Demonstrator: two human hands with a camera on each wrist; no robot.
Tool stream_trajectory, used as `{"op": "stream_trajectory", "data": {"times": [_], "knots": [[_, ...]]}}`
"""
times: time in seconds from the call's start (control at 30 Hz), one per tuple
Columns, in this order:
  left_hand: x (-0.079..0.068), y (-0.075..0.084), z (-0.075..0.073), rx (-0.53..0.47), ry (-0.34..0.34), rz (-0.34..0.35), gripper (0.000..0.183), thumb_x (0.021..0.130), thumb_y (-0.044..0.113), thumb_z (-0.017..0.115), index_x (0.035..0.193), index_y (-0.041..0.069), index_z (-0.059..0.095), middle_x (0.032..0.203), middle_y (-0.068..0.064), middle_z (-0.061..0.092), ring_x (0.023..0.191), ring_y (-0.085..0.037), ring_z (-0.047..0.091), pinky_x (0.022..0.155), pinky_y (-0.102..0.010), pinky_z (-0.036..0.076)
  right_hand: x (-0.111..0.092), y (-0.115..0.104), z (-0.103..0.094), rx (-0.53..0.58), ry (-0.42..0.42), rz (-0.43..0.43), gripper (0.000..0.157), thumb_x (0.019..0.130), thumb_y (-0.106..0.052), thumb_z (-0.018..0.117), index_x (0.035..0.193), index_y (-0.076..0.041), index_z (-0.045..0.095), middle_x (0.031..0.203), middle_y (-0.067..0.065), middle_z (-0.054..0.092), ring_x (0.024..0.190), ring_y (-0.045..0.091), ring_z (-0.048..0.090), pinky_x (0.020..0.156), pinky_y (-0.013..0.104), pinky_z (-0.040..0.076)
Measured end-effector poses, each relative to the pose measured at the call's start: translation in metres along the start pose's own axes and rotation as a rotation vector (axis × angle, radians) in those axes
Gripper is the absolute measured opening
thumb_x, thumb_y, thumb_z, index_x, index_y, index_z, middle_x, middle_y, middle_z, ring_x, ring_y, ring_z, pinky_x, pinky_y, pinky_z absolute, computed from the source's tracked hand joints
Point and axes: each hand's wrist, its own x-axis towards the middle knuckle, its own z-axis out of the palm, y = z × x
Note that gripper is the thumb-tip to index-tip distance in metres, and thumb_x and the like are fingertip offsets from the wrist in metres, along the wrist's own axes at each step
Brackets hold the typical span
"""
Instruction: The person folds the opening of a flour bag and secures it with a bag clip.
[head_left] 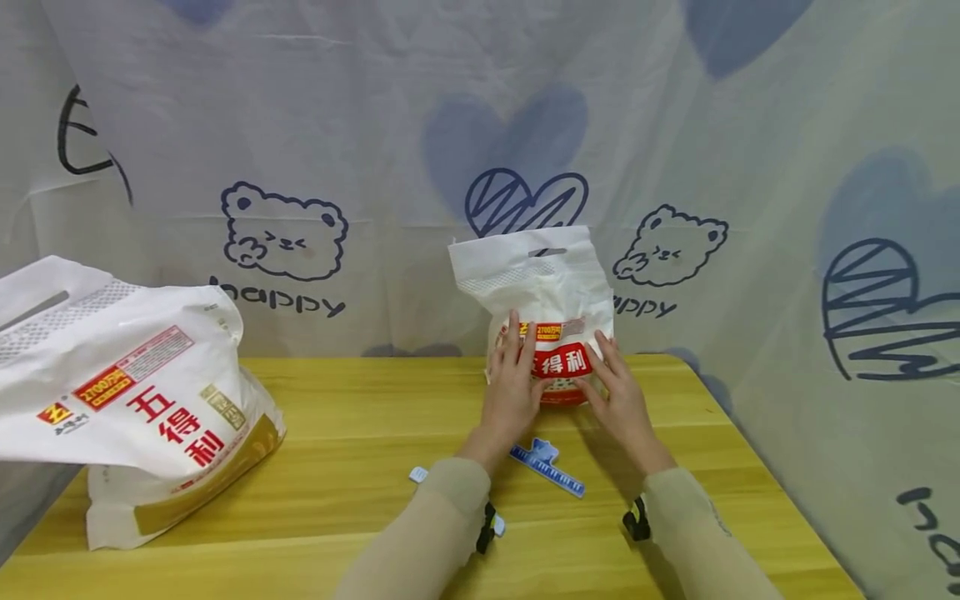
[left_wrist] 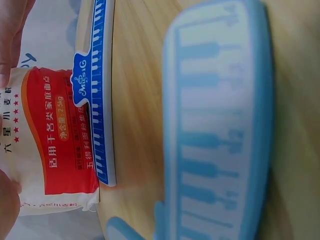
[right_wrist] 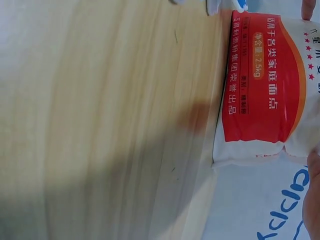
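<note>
A small white flour bag (head_left: pixel 558 308) with a red label stands upright at the back of the table, its top flap with a handle slot leaning back. My left hand (head_left: pixel 508 392) lies on the left of its front, fingers fairly straight and pointing up. On the right side, my right hand (head_left: pixel 621 400) touches the bag likewise with extended fingers. In the left wrist view, a dark blue piano-patterned bag clip (left_wrist: pixel 95 90) lies just before the bag's base. Nearer that camera is a light blue clip (left_wrist: pixel 215 125), mostly hidden by my left forearm in the head view.
A larger white flour bag (head_left: pixel 172 400) with gold trim stands at the left of the wooden table (head_left: pixel 360 408). Behind the table hangs a pale cloth (head_left: pixel 390 125) with hearts and bears. The table's right edge slants past my right forearm.
</note>
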Motion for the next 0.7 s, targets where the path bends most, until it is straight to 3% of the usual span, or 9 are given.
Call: {"op": "stream_trajectory", "data": {"times": [0.4,0.53,0.7], "knots": [[-0.001,-0.008,-0.010,-0.047,-0.073,0.040,0.096,0.096,0.020,0.077,0.168,0.014,0.014,0.174,-0.006,-0.013,0.151,-0.041,0.026,0.114,-0.050,0.046,0.005,-0.006,-0.007,0.012,-0.027,0.081,0.057,0.089,0.000,0.078,0.142,0.006,0.058,0.161,0.023,0.040,0.149,0.049,0.033,0.116,0.063,0.034],[-0.003,-0.010,-0.015,-0.037,-0.026,0.079,0.089,0.095,0.018,0.078,0.166,0.011,0.025,0.175,-0.010,-0.003,0.152,-0.041,0.026,0.116,-0.048,0.044,0.005,-0.007,-0.011,0.014,-0.019,0.105,0.054,0.091,-0.002,0.077,0.142,0.005,0.058,0.161,0.021,0.041,0.148,0.045,0.037,0.116,0.062,0.036],[-0.002,-0.011,-0.024,0.073,0.066,0.141,0.074,0.094,0.022,0.078,0.158,0.009,0.043,0.172,-0.016,0.017,0.146,-0.039,0.035,0.116,-0.047,0.044,0.005,-0.008,-0.020,0.012,0.008,0.151,0.057,0.095,-0.005,0.074,0.147,0.001,0.053,0.164,0.016,0.039,0.146,0.041,0.042,0.113,0.060,0.040]]}}
